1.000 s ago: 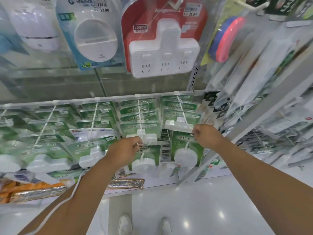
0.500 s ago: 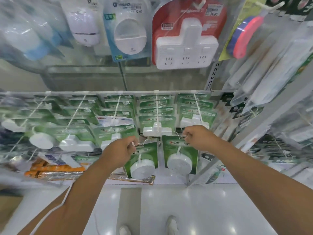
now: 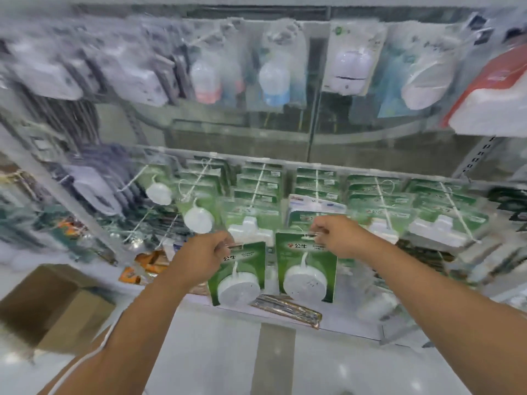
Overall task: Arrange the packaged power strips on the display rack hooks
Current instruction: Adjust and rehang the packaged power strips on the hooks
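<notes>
Each of my hands pinches the top edge of one green-carded package with a round white socket. My left hand (image 3: 204, 258) holds the left package (image 3: 238, 276), which hangs slightly tilted. My right hand (image 3: 339, 236) holds the right package (image 3: 306, 270), upright. Both hang free in front of the display rack (image 3: 285, 162), below rows of hooks (image 3: 258, 183) loaded with similar green packages (image 3: 379, 195). Two round white sockets (image 3: 198, 220) hang on hooks to the left. The view is blurred.
A higher row holds white and red packaged items (image 3: 352, 68). A brown cardboard box (image 3: 54, 306) sits on the floor at lower left. A foil-wrapped pack (image 3: 288, 307) lies on the rack's base shelf below the packages. White floor spreads beneath my arms.
The view has swung left along the rack, bringing the cardboard box into sight. Both hands with their packages have moved left with it, still side by side.
</notes>
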Motion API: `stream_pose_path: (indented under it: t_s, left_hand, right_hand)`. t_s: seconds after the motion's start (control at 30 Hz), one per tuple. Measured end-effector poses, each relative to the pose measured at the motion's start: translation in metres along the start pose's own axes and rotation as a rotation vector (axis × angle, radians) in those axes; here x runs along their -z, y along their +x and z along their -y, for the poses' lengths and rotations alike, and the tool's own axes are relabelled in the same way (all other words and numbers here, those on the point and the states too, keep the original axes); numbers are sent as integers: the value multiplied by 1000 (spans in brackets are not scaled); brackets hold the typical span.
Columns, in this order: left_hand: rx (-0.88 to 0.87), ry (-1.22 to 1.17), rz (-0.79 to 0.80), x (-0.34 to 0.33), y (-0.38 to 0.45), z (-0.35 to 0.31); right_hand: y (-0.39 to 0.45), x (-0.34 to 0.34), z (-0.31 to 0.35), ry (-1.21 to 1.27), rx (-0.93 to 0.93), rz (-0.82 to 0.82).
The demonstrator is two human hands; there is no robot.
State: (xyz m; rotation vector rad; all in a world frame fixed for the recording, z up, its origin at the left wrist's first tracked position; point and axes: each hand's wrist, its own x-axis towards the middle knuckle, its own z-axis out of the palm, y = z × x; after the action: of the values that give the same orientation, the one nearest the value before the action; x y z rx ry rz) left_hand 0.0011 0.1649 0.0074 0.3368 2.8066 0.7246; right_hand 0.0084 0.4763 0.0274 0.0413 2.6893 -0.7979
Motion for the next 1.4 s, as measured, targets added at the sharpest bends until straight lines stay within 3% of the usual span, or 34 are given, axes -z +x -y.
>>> stream_pose_path:
  t_s: [0.37,0.5,0.67,0.87,1.4]
  left_hand:
    - [66,40,-27,82,11,128]
    - [32,39,-27,92,35,142]
    - [23,54,-22,97,71,149]
    - [42,-10,87,95,120,174]
    - [-212,-86,246,90,204,210]
  right_hand:
    - [57,-64,127,47,27,-4]
    - [87,-66,138,-28,6,-3]
    - [108,-62,143,53,-30,1]
    - [122,-62,145,77,-62,-19]
    - [141,-97,192,99,-211,-78]
